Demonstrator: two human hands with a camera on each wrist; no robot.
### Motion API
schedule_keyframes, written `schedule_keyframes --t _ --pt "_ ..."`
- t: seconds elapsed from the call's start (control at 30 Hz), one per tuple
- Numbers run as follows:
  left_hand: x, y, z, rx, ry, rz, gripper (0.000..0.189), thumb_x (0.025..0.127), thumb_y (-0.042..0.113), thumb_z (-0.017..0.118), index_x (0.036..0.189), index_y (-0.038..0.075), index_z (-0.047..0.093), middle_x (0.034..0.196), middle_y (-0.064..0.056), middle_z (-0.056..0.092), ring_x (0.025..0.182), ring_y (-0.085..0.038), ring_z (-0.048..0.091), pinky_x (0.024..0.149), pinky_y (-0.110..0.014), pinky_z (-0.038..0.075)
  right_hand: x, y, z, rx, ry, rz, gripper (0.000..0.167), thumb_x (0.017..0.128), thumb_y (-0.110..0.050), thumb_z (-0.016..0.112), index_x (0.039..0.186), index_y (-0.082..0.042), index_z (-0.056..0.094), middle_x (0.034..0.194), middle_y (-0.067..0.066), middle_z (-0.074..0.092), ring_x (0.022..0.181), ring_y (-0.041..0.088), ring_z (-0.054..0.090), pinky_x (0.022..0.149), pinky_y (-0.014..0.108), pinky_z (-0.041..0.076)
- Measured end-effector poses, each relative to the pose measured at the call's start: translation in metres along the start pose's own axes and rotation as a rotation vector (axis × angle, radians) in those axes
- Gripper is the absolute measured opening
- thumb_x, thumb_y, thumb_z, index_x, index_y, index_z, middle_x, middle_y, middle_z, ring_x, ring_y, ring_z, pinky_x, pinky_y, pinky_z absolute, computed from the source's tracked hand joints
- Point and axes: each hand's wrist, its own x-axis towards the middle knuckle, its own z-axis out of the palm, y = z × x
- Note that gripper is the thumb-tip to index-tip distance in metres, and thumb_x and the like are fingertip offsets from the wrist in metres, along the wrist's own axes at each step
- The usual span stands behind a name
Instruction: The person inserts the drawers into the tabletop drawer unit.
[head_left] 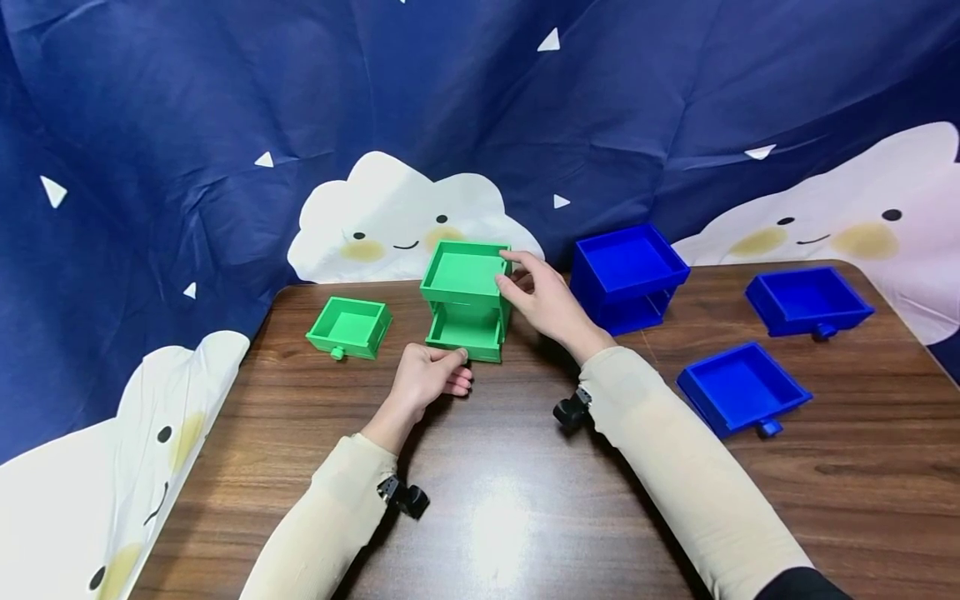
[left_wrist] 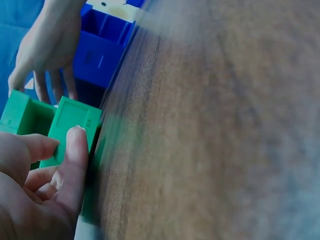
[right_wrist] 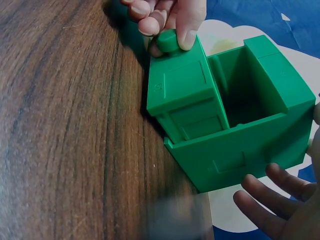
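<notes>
A small green cabinet (head_left: 465,273) stands near the back of the table, its upper slot without a drawer. Its lower green drawer (right_wrist: 181,80) sits partly pulled out at the front. With thumb and fingers, my left hand (head_left: 429,377) pinches the drawer's round knob (right_wrist: 168,41). My right hand (head_left: 553,307) is at the cabinet's right side, fingertips right at the side wall and upper rim, fingers spread and fairly straight. To the left lies a loose green drawer (head_left: 349,327) with its knob facing front.
A blue cabinet (head_left: 632,271) with open slots stands just beyond my right hand. Two loose blue drawers lie on the right, one (head_left: 810,300) farther back and one (head_left: 742,390) nearer. A cloud-patterned blue cloth (head_left: 465,100) hangs behind the wooden table (head_left: 525,467).
</notes>
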Motion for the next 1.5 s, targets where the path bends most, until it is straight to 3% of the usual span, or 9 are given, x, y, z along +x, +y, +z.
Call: schedule_keyframes --t 0.77,1.5 --pt "0.017 0.007 0.005 -0.050 0.014 0.005 0.033 0.107 0.009 0.065 0.114 -0.022 0.073 0.065 -0.004 0.073 0.054 -0.009 0.071 0.057 -0.025 0.063 0.000 0.001 0.001 0.030 0.027 0.016 0.053 0.109 -0.027 0.065 0.157 -0.009 0.054 0.129 0.022 0.068 0.116 0.038 0.069 0.107 0.055 0.055" --pt "0.033 0.008 0.008 -0.065 0.028 -0.005 0.034 0.107 0.011 0.065 0.116 -0.021 0.072 0.064 -0.002 0.072 0.053 -0.009 0.071 0.056 -0.025 0.063 -0.001 -0.004 0.002 0.053 0.029 0.036 0.052 0.108 -0.027 0.067 0.156 -0.011 0.056 0.130 0.020 0.069 0.114 0.036 0.068 0.104 0.053 0.056"
